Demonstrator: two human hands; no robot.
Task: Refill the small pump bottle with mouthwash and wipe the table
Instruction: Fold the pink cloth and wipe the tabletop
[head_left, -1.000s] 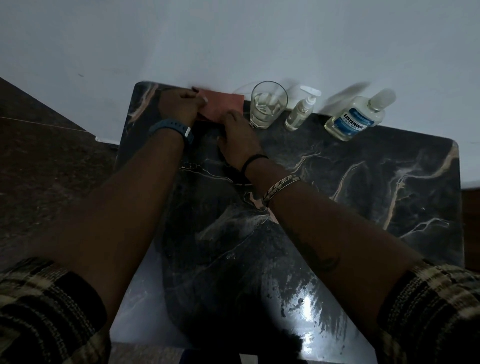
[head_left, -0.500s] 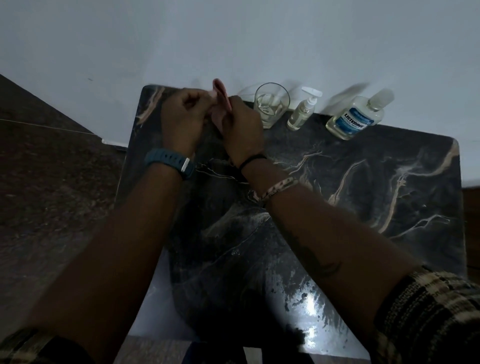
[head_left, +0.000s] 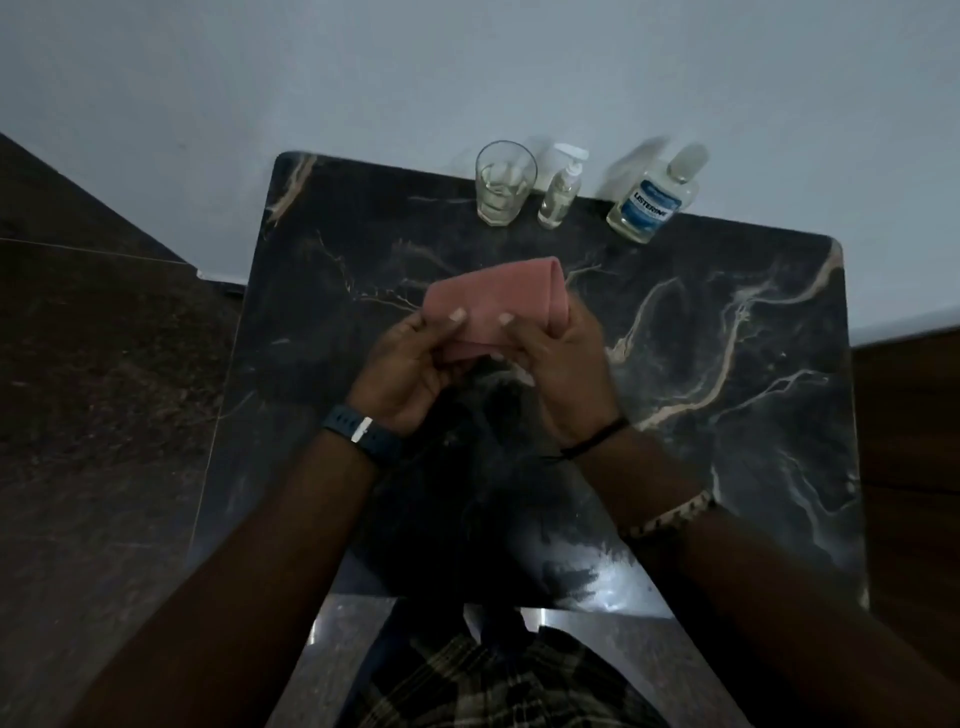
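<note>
Held above the middle of the dark marbled surface (head_left: 727, 415): a folded pink cloth (head_left: 493, 304), clear of the top. Left hand (head_left: 410, 369) pinching its near left edge, thumb on top and fingers curled beneath; right hand (head_left: 563, 364) gripping the right side, thumb on top, fingers wrapped under the rounded fold. Long axis running left to right, tilted slightly up toward the right, fold on the right end, open edges seemingly toward the left. Likely soft, light and limp; prone to sagging or unfolding if held by one corner, so best taken across the folded thickness or pressed flat under a palm for wiping. Along the far edge by the wall, well apart from the cloth: a glass (head_left: 504, 184), the pump bottle (head_left: 560, 189) upright just beside it, and the mouthwash (head_left: 649, 200) farther right, capped. Hard and probably tippable, all three, during wiping nearby.
</note>
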